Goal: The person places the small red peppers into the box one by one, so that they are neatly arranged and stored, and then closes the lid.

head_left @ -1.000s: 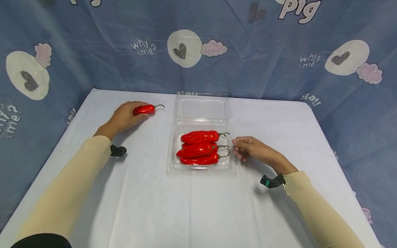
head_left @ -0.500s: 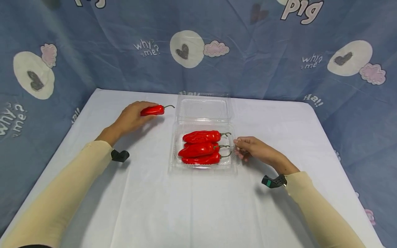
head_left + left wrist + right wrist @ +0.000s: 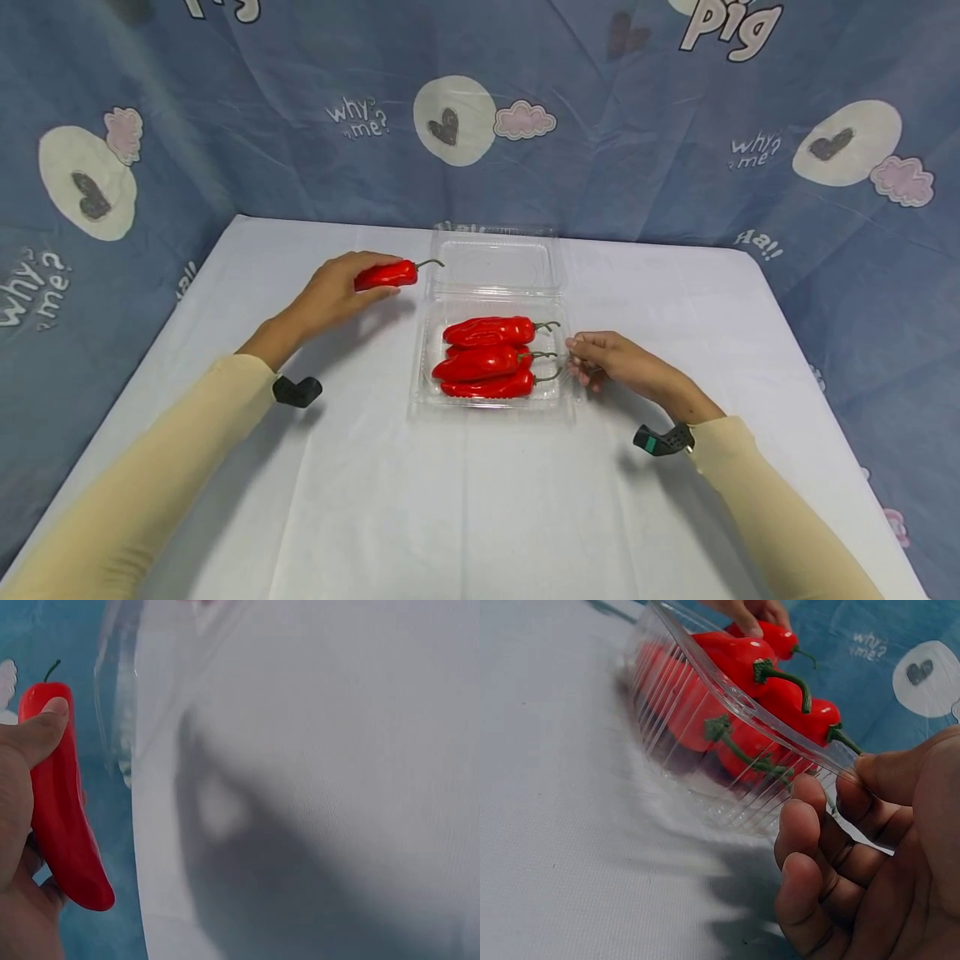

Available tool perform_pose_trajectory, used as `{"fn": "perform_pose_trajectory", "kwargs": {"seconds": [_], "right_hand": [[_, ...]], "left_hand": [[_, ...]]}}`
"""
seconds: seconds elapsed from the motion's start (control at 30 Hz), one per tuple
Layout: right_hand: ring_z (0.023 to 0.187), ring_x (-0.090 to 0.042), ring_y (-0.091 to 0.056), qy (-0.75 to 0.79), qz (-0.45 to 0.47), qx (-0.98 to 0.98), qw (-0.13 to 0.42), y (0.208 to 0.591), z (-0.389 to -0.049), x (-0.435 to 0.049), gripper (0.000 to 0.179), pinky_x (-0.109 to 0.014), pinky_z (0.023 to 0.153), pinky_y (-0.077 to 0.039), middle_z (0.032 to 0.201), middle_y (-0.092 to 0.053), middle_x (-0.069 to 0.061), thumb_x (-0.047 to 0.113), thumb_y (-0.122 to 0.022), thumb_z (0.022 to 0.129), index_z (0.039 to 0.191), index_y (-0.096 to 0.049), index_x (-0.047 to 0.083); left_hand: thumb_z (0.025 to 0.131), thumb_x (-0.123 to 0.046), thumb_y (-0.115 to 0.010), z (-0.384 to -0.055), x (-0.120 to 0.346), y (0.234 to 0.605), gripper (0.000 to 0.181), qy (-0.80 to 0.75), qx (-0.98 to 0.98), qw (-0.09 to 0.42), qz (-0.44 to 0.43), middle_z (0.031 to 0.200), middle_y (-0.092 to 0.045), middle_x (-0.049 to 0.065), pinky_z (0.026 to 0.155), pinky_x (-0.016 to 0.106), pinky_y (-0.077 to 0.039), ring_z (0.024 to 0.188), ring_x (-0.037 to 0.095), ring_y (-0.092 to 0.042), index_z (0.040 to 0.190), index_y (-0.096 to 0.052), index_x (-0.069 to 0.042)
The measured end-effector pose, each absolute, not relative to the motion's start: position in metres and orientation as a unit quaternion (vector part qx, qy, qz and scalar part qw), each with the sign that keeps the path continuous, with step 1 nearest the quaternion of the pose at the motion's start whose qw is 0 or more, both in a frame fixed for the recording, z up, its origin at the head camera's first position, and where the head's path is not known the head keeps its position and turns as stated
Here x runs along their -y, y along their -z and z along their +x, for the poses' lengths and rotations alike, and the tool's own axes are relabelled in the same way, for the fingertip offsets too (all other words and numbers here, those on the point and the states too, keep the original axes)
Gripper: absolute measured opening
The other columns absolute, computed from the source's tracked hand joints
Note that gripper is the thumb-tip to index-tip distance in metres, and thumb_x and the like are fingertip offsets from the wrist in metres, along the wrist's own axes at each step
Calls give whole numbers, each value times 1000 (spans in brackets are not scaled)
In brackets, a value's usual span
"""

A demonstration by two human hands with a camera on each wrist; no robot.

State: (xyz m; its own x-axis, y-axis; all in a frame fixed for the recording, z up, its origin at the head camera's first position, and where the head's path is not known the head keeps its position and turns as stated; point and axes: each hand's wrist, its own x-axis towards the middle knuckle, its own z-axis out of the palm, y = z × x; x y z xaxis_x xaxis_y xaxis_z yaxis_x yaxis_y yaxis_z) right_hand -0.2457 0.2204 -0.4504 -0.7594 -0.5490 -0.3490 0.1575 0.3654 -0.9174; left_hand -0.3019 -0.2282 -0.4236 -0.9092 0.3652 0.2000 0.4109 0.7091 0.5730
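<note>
My left hand grips a red chili pepper above the table, left of the clear plastic container. In the left wrist view the thumb lies across the upper part of that pepper, whose green stem points up. My right hand pinches the right rim of the plastic container between thumb and forefinger; its other fingers curl loosely below the rim. Inside the container lie several red peppers, stacked, stems toward the right. The container's lid is folded back toward the far edge.
A white cloth covers the table. Behind it hangs a blue printed curtain, close to the table's far edge. Black straps sit on both wrists.
My left hand has carried its pepper rightward, closer to the container, and slightly nearer to me over the last half second. The right hand stays at the container's rim.
</note>
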Motion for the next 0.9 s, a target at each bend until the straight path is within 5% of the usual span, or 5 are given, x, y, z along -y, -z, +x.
{"fn": "perform_pose_trajectory", "kwargs": {"seconds": [0.9], "right_hand": [[69, -17, -55, 549, -129, -762, 317, 452, -246, -221, 39, -28, 60, -48, 79, -58, -8, 35, -47, 108, 91, -55, 0]], "left_hand": [[86, -29, -82, -258, 161, 400, 54, 305, 917, 8, -257, 124, -66, -2, 91, 41, -53, 109, 18, -59, 137, -63, -28]]}}
